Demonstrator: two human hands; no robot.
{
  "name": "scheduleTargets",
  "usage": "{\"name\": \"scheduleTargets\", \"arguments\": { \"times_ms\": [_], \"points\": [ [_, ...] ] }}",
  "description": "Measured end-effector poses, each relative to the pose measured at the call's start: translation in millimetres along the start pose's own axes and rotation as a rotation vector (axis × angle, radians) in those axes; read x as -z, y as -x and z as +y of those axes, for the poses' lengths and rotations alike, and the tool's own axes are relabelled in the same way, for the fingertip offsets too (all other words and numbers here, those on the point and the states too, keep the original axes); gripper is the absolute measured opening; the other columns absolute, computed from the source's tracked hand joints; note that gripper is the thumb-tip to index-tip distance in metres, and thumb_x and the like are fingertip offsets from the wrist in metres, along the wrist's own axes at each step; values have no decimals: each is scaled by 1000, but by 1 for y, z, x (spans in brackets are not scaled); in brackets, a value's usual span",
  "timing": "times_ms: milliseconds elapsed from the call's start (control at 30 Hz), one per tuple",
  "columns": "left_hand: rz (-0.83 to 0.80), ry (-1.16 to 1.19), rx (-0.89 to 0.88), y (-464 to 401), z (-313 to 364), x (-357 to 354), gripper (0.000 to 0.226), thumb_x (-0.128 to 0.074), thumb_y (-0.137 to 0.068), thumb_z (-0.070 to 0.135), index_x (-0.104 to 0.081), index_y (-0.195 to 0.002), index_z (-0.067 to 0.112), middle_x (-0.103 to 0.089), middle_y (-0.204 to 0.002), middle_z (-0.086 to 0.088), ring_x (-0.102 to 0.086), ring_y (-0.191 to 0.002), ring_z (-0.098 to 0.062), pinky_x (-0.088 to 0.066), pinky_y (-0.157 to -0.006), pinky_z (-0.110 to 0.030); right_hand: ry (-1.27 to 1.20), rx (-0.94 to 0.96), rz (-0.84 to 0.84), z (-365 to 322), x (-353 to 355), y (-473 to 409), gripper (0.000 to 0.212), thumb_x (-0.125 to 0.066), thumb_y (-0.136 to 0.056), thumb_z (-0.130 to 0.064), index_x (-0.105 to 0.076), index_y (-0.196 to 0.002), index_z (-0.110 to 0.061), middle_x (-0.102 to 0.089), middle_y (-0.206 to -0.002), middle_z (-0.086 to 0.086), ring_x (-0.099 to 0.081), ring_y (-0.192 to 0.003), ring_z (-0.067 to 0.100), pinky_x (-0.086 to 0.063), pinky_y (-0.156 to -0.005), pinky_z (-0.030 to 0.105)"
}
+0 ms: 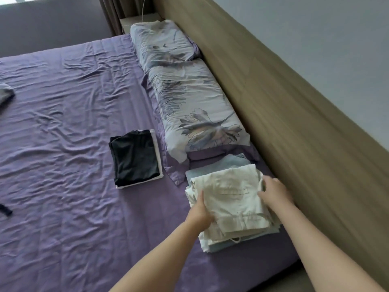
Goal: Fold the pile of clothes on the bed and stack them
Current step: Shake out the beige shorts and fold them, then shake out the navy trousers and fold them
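- Cream-white cotton, folded into a rough rectangle, is the folded cream-white garment (pixel 229 192) topping the stack nearest the person, at the bed's right edge just beside the wooden headboard panel (pixel 273 114).
- Under it lie more pale layers and a light blue folded piece (pixel 219 165), whose far and near edges stick out; the layers are not squared, and a thin loop of cord (pixel 235 240) hangs out at the near side.
- Left hand (pixel 201 209): it grips the garment's left edge, thumb lying on top and fingers tucked beneath out of sight.
- Right hand (pixel 273 191): it rests at the garment's right edge, thumb on the cloth and fingers curled over the side; whether they pinch the fabric or only steady it I cannot tell.
- Risk, as I judge it: the uneven layers could slide or fan out if the hands let go unevenly, since soft cloth on a wrinkled purple bedsheet (pixel 63 123) gives little support.
- Also, a pull on the top piece might drag the lower layers askew.
- Farther toward the bed's middle sits a second stack, a black folded garment (pixel 134 157) on a white one, apart from the first.
- Beyond, two floral-patterned pillows (pixel 189 98) line the headboard side.
- At the bed's far left edge a grey unfolded piece (pixel 5 93) appears to wait.
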State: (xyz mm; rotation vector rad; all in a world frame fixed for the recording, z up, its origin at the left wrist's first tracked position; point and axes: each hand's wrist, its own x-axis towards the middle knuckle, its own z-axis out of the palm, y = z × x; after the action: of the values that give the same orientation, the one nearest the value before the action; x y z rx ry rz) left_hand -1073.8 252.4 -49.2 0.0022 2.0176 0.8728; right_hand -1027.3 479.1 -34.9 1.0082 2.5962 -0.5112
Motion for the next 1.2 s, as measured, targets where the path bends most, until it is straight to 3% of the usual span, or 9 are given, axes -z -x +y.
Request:
{"name": "scheduleTargets", "arguments": {
  "times_ms": [100, 167, 267, 333, 467, 567, 667, 1000, 1200],
  "points": [
    [1, -110, 13, -4, -6, 2, 91, -57, -83, 9, -2, -152, 33, -55, -115, -11, -60, -87, -26, -52, -75, -36, 31, 56, -113, -8, -20, 6, 39, -51, -91, -21, -51, -129, -18, -50, -135, 5, -50, -117, 26, -46, -90, 37],
    [22, -200, 5, -5, -12, 12, 80, -52, -84, 11, -14, -151, 31, -51, -127, -13, -60, -100, -28, -50, -75, -33, 43, 69, -134, -19, -28, 13, 43, -52, -92, -24, -47, -135, -21, -40, -146, 2, -43, -126, 25, -43, -96, 36],
    [33, -244, 16, 3, -21, 32, 55, -51, -85, 13, -44, -137, 27, -53, -132, -5, -56, -113, -23, -47, -83, -28, 47, 130, -104, -44, -34, 25, 40, -50, -91, -26, -51, -131, -23, -48, -137, 0, -42, -125, 22, -41, -95, 34],
    [78, -179, 31, 14, -28, 48, 25, -54, -85, 15, -58, -105, 28, -57, -119, -2, -56, -105, -18, -46, -87, -27, 1, 185, -124, -67, -38, 37, 40, -50, -91, -27, -52, -130, -23, -51, -133, 0, -45, -123, 22, -41, -96, 34],
    [174, -6, 61, 46, -53, 85, 26, -58, -83, 18, -63, -108, 16, -64, -100, -6, -62, -82, -22, -52, -78, -32, -92, 330, -175, -127, -50, 70, 38, -50, -93, -28, -54, -130, -17, -54, -132, 2, -50, -121, 20, -42, -98, 33],
    [270, 17, 67, 81, -82, 118, 6, -57, -81, 23, -60, -87, 24, -62, -82, -3, -58, -68, -21, -54, -73, -34, -102, 466, -235, -178, -64, 104, 37, -53, -93, -26, -54, -129, -16, -57, -129, 5, -53, -119, 21, -42, -99, 32],
    [389, 58, 102, 123, -122, 154, 16, -57, -82, 31, -66, -94, 25, -70, -94, 0, -68, -83, -19, -55, -82, -32, -55, 589, -266, -231, -83, 150, 36, -53, -93, -29, -53, -128, -19, -57, -128, 3, -52, -119, 19, -41, -98, 30],
    [662, 76, 192, 281, -310, 245, 28, -55, -87, 39, -67, -108, 25, -67, -116, 1, -60, -110, -17, -48, -92, -29, 29, 844, -282, -384, -163, 345, 36, -52, -91, -37, -56, -124, -24, -62, -123, -2, -53, -119, 18, -40, -93, 30],
    [771, 89, 244, 371, -431, 277, 29, -52, -89, 41, -65, -108, 23, -66, -116, 2, -60, -109, -18, -47, -92, -31, 36, 951, -317, -458, -222, 467, 35, -52, -93, -35, -55, -124, -20, -66, -115, -3, -57, -113, 17, -41, -92, 29]
  ]
}}
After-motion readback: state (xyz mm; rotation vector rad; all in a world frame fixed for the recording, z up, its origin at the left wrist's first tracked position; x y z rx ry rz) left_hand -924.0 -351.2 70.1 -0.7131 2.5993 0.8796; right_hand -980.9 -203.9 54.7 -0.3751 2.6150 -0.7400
